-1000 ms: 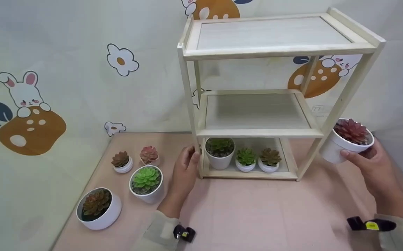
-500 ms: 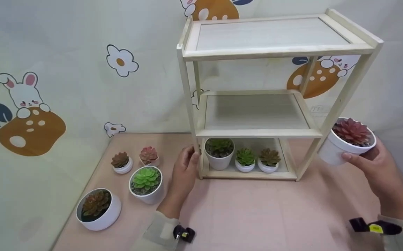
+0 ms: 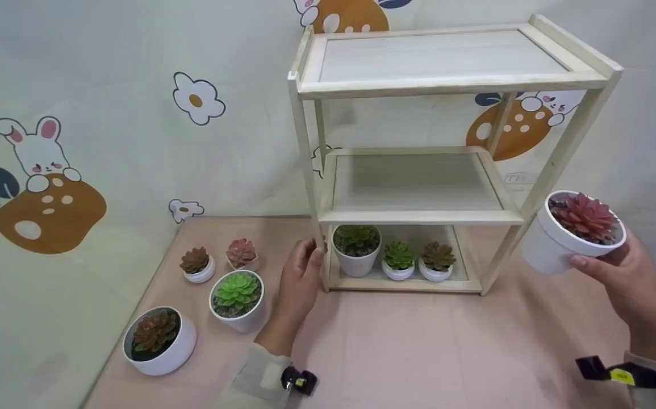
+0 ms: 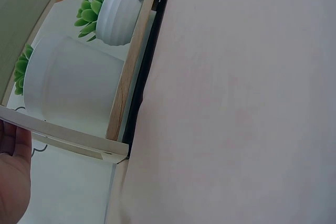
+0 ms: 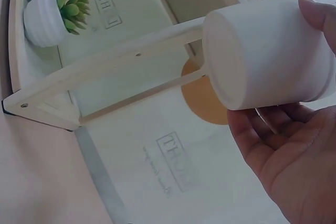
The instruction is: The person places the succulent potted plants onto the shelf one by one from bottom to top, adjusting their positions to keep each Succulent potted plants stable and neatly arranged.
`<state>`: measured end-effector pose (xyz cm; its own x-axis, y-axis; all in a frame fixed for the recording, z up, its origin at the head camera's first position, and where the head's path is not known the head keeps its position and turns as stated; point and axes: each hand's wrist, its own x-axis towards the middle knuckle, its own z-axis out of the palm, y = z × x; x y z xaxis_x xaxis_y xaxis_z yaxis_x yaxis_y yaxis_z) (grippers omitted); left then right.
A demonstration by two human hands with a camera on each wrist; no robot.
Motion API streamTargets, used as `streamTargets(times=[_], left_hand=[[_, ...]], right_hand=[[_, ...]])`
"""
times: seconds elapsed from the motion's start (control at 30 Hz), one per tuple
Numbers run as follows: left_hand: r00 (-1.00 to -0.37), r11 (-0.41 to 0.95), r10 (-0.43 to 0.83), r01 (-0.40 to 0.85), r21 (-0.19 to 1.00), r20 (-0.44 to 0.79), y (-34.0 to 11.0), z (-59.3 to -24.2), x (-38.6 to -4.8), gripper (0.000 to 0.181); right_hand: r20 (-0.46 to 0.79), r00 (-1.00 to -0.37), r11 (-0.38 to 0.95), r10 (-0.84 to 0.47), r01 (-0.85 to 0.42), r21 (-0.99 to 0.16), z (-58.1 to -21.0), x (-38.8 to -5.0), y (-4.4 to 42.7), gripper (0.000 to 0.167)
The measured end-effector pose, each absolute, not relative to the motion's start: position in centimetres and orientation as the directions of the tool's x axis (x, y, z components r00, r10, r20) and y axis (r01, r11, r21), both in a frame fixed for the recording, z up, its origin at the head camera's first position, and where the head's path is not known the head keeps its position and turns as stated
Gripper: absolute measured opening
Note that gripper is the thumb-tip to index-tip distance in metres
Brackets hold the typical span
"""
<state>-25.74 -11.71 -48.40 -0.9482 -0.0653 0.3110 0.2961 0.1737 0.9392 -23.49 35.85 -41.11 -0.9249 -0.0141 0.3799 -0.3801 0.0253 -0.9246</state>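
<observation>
The left hand (image 3: 293, 292) is at the left front post of a pale wooden three-level rack (image 3: 418, 217), its fingers reaching behind the post; the left wrist view shows this hand (image 4: 14, 182) at the post too. Off the rack's right side, the right hand (image 3: 637, 284) holds a white pot (image 3: 555, 244) with a red succulent (image 3: 584, 218) in the air, tilted. From the right wrist view, thumb and fingers of the right hand (image 5: 299, 156) grip the pot (image 5: 268, 56) on opposite sides. On the bottom level stand a larger potted green plant (image 3: 357, 258) and two small ones (image 3: 399, 267) (image 3: 437, 267).
Several potted succulents stand on the pink tabletop (image 3: 390, 352) left of the rack: a wide brown one (image 3: 160, 346), a bright green one (image 3: 239, 307), a small brown one (image 3: 198, 267) and a small pink one (image 3: 242, 254). A patterned cloth (image 3: 106, 85) hangs behind.
The right hand and its pot have moved a little to the right, away from the rack's right post. The left hand stays at the left post.
</observation>
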Motion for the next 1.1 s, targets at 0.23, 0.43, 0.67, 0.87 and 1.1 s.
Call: streamTargets(times=[0.23,0.43,0.67,0.87,1.1], left_hand=[[-0.952,0.162,-0.070,0.284,0.945,0.298,-11.7,-48.2,-25.8,0.041],[-0.954,0.168,-0.073,0.277,0.946,0.292,-11.7,-48.2,-25.7,0.042],[-0.956,0.182,-0.079,0.265,0.947,0.282,-11.7,-48.4,-25.7,0.042],[-0.949,0.170,-0.074,0.291,0.942,0.306,-11.7,-48.5,-25.8,0.039],[-0.951,0.176,-0.088,0.278,0.944,0.296,-11.5,-48.3,-25.7,0.041]], right_hand=[[0.408,-0.912,-0.023,-0.035,-0.407,-0.913,-40.5,-22.9,35.5,0.076],[0.418,-0.908,-0.009,-0.035,-0.418,-0.908,-40.2,-22.3,34.8,0.078],[0.430,-0.901,-0.101,-0.054,-0.424,-0.900,-40.0,-21.8,33.5,0.077],[0.514,-0.848,-0.272,-0.127,-0.468,-0.841,-40.2,-21.7,32.0,0.076],[0.523,-0.839,-0.263,-0.150,-0.476,-0.839,-39.2,-21.4,29.3,0.076]])
